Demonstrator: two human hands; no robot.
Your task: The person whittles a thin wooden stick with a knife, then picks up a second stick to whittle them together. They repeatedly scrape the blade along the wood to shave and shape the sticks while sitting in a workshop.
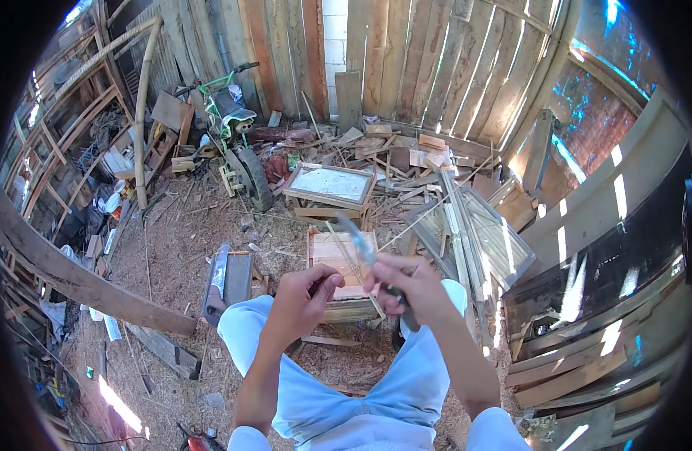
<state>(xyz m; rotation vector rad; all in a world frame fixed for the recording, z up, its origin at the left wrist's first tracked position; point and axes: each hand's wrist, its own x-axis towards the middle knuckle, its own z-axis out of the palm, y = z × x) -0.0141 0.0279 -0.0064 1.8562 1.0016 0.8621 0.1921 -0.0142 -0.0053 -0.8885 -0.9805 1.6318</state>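
As the right hand point(419, 289) clamps a tool point(358, 240) over the box point(344, 310), the left hand point(304, 301) is curled together — contents unclear — in apparent tool work, the next move likely needing a steady hold.

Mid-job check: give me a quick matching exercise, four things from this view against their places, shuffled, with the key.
1. Metal hand tool with a dark handle
2. Broad, flat metal blade
3. Green-framed motorbike
4. Shallow wooden frame with a white panel

A. At the back left, near the wooden plank wall
B. Just beyond the open, pale wooden box
C. In the right hand
D. On the dark rectangular box

Pairs: 1-C, 2-D, 3-A, 4-B
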